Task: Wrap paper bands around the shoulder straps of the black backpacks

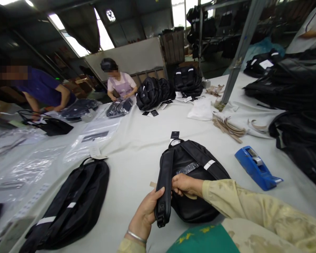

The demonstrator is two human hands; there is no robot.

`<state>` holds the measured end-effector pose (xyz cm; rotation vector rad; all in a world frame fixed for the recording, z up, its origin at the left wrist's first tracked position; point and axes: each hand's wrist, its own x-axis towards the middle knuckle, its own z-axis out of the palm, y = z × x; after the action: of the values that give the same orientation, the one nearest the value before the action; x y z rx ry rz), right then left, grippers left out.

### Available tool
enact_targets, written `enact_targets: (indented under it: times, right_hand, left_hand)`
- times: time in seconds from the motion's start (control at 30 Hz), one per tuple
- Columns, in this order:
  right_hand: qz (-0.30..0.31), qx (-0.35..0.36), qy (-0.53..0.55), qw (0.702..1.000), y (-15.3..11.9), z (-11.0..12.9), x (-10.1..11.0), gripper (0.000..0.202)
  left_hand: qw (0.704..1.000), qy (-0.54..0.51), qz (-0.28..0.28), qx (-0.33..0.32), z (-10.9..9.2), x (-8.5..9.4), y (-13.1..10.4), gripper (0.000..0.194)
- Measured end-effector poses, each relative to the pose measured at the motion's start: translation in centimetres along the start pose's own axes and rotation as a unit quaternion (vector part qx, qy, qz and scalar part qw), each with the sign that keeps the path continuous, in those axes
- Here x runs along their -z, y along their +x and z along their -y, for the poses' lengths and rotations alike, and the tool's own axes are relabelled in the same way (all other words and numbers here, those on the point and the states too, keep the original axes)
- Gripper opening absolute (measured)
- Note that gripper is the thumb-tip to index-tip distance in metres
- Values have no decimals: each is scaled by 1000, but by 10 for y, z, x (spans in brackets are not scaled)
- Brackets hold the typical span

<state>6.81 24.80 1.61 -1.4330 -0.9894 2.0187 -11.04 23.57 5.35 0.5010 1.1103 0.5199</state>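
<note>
A black backpack (197, 207) lies on the white-covered table in front of me, its two straps facing up and its top pointing away. My left hand (147, 207) is closed round the lower part of the left shoulder strap (164, 168), thumb on top. At the strap's inner edge my right hand (185, 184) is pinched, with part of a tan strip (191, 196) showing under it; another tan end (153, 184) sticks out left of the strap. White tape (209, 164) wraps the right strap. A black hang tag (175, 135) lies by the top handle.
A blue tape dispenser (255, 168) stands to the right, near tan strips (228, 127). Another black backpack (79, 200) lies at left. Black bags (302, 84) are heaped at right, more backpacks (155, 92) at the back. Two people (122, 84) work across the table, one further right.
</note>
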Motion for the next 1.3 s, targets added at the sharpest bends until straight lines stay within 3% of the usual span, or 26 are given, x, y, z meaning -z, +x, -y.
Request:
enact_targets:
  times: [0.13, 0.27, 0.4, 0.53, 0.6, 0.73, 0.8, 0.87, 1.0, 1.1, 1.17, 1.3]
  right_hand:
    - [41, 7, -65, 997, -8, 13, 20, 8]
    - [48, 18, -154, 987, -17, 48, 33, 15]
    - [55, 57, -162, 984, -9, 74, 16, 17]
    - [40, 39, -213, 975, 9, 77, -7, 10]
    - [40, 62, -275, 959, 13, 78, -12, 2]
    - [92, 67, -340, 933, 13, 84, -15, 35]
    - [110, 60, -373, 920, 11, 89, -15, 41]
    - [86, 123, -460, 875, 10, 93, -15, 36]
    - [35, 276, -609, 743, 12, 103, -13, 28]
    - [87, 340, -642, 681, 19, 108, -18, 40]
    - [133, 382, -667, 625, 24, 111, -26, 42]
    - [222, 365, -748, 508, 31, 116, -45, 34]
  left_hand:
    - [999, 44, -9, -28, 6, 8, 6, 38]
    - [993, 100, -45, -50, 11, 10, 10, 40]
    - [984, 154, -45, -82, 13, 4, 12, 32]
    - [953, 257, -38, -154, 12, 5, 11, 33]
    - [944, 281, -41, -169, 11, 9, 10, 40]
    - [931, 284, -82, -212, 12, 13, 12, 48]
    - [926, 284, -98, -228, 15, 12, 15, 46]
    - [924, 290, -114, -223, 18, 12, 18, 44]
    - [921, 293, -145, -212, 21, 12, 21, 39]
    - [918, 295, -153, -215, 19, 12, 22, 35]
    - [917, 297, -160, -214, 17, 12, 22, 33]
    - [915, 295, -174, -213, 16, 10, 22, 27]
